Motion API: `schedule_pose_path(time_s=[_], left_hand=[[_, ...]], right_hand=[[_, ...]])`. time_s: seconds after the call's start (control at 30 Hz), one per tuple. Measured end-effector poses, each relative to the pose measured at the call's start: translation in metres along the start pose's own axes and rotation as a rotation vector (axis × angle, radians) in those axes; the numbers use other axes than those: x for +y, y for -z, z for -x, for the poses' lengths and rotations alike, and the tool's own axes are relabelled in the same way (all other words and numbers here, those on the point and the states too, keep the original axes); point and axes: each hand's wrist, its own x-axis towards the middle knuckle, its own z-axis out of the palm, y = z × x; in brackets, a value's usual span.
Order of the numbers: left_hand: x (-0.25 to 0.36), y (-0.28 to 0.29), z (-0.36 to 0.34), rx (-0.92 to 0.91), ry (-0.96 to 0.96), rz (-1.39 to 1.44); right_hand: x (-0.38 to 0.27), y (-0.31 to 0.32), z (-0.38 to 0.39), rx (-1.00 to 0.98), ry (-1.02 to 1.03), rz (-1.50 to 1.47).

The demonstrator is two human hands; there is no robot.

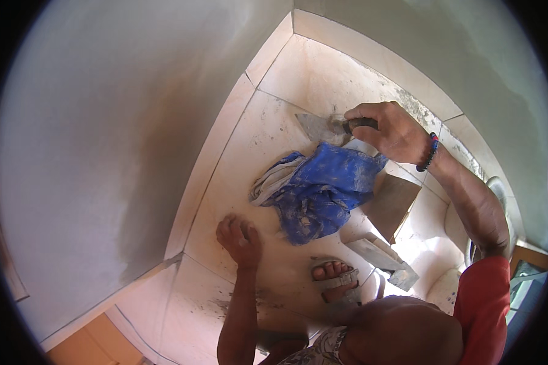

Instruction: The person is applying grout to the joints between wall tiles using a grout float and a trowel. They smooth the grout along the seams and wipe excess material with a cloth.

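My right hand (396,131), wearing a dark beaded bracelet, is closed around the dark handle of a flat-bladed scraper (316,126). Its grey blade points left, just above the tiled floor (225,182). Below it lies a crumpled blue plastic bag (332,188), dusted with pale powder and showing a whitish layer at its left end. My left hand (240,240) is low over the floor, left of the bag. Its fingers are loosely bent, the thumb stands apart, and I see nothing held. Pale dust marks the fingers.
A brown flat piece (393,207) and a grey metal tool (380,258) lie right of the bag. My sandaled foot (335,277) is close below it. Tile skirting (204,164) runs along the grey walls, meeting at the far corner. Grey residue (417,106) lines the right floor edge.
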Motion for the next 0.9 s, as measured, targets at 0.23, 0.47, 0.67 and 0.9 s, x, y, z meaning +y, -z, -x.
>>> schedule_pose_path(time_s=[0.23, 0.47, 0.67, 0.9], left_hand=[[-0.010, 0.022, -0.002, -0.272, 0.048, 0.097], [-0.021, 0.052, -0.004, -0.410, 0.029, 0.120], [-0.002, 0.065, -0.018, -0.508, 0.004, 0.161], [0.006, 0.056, -0.018, -0.480, -0.107, 0.118]], right_hand=[[0.027, -0.014, 0.016, 0.169, 0.047, -0.185], [0.045, -0.013, 0.021, 0.279, 0.029, -0.232], [0.060, -0.015, 0.021, 0.405, 0.056, -0.256], [0.072, -0.017, 0.011, 0.351, -0.161, -0.606]])
